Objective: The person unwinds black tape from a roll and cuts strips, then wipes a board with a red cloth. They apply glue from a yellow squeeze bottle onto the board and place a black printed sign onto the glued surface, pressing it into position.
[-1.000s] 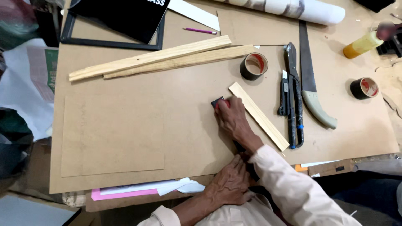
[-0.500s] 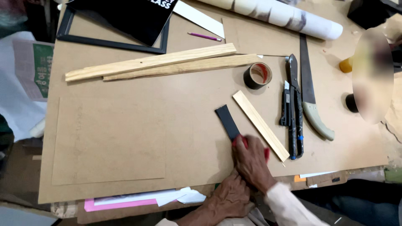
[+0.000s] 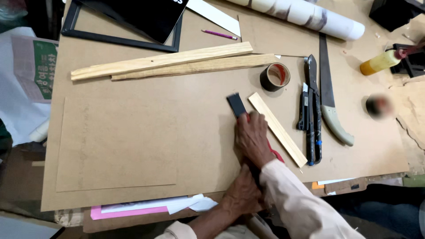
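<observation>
My right hand [image 3: 252, 137] grips a hand tool with a flat black blade [image 3: 236, 105] and a red handle [image 3: 275, 154]. The blade lies on the large brown board [image 3: 146, 132], just left of a short pale wooden strip [image 3: 278, 129]. My left hand [image 3: 241, 194] rests on the board's near edge, right under my right forearm. Its fingers are partly hidden by that forearm.
Two long wooden battens [image 3: 168, 64] lie across the board's far side. A roll of dark tape [image 3: 275, 76], a utility knife [image 3: 304, 108], a handsaw [image 3: 330, 95], a yellow bottle [image 3: 378, 63], a pink pencil [image 3: 220, 34] and a rolled paper tube [image 3: 310, 15] are around. Pink and white sheets [image 3: 146, 207] stick out below.
My right hand drew the tool back toward me, then pushed it forward again; the black blade now shows beside the strip's far end. The left hand stayed at the board's edge.
</observation>
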`<state>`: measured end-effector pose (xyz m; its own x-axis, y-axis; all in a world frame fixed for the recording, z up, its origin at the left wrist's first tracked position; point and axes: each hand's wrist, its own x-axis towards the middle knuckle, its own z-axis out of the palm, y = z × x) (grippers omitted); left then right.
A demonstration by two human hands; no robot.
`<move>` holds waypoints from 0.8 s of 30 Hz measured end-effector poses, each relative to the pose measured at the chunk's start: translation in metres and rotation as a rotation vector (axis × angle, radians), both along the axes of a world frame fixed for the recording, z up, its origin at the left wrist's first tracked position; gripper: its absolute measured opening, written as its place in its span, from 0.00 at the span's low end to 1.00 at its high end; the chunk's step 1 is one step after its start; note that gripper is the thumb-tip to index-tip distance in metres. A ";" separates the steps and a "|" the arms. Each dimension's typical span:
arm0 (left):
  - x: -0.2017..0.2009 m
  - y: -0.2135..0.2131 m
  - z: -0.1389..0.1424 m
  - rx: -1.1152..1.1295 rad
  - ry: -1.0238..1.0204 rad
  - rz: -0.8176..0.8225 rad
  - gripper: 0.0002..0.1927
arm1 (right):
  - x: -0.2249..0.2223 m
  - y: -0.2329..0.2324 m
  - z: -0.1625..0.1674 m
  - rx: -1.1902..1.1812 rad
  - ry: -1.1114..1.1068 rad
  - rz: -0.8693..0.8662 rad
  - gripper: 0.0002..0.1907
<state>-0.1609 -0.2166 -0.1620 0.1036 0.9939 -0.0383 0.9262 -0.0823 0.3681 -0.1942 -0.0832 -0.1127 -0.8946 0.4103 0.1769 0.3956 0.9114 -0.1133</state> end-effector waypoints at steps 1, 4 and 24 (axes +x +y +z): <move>-0.011 0.003 0.002 -0.010 0.030 0.018 0.34 | -0.006 0.002 -0.001 0.014 0.023 0.020 0.13; -0.023 0.005 0.016 0.003 0.061 0.065 0.44 | -0.005 0.003 0.001 0.027 0.082 0.062 0.15; 0.010 -0.008 0.041 0.025 -0.058 0.185 0.50 | 0.028 -0.012 0.066 -0.371 0.076 0.040 0.14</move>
